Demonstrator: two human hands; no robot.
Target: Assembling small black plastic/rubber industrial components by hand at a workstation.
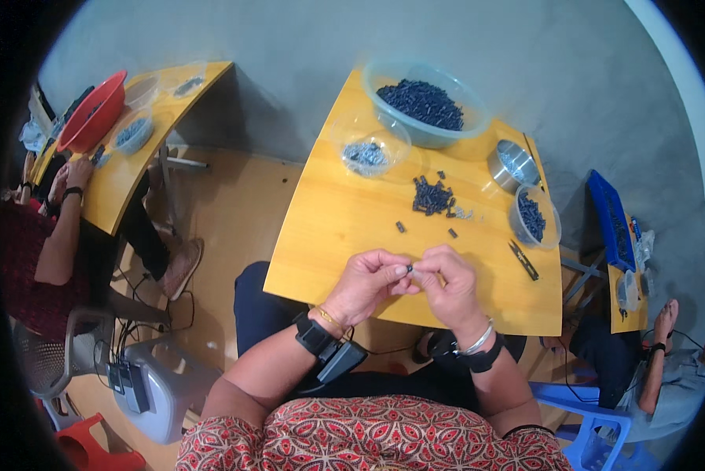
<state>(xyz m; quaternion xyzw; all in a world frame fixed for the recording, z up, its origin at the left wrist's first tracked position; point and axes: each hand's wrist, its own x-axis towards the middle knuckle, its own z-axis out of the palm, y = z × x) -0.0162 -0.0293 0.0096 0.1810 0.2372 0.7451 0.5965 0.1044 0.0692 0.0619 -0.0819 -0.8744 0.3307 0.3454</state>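
Above the near edge of the yellow table, my left hand (368, 284) pinches a small black piece (410, 268) between thumb and finger. My right hand (451, 289) meets it there, fingers closed at the piece's end; whatever lies between those fingertips is too small to make out. Two loose black cylindrical pieces (400, 227) lie just beyond my hands. Farther back is a small pile of the same black pieces (431, 196), with a scatter of tiny silvery parts (464, 213) at its right side. A pair of black thread snips (523, 261) rests right of my right hand.
A big translucent basin (462, 136) heaped with black pieces stands at the back. Nearby are a clear bowl (384, 166) of silvery parts, a steel bowl (503, 174) and a clear tub (553, 228) of black pieces. Other people sit at tables left and right.
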